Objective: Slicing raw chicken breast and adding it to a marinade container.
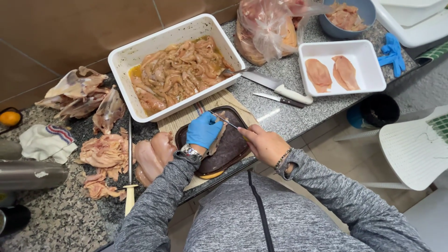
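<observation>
On the dark board (229, 150) at the near counter edge, a chicken piece (217, 140) is pressed flat under the gloved left hand (203, 129) — fingers together — while a thin knife (225, 120) is gripped by the bare right hand (264, 143).

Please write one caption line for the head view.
Gloved left hand steadies chicken piece on dark board; right hand slices with knife.
</observation>
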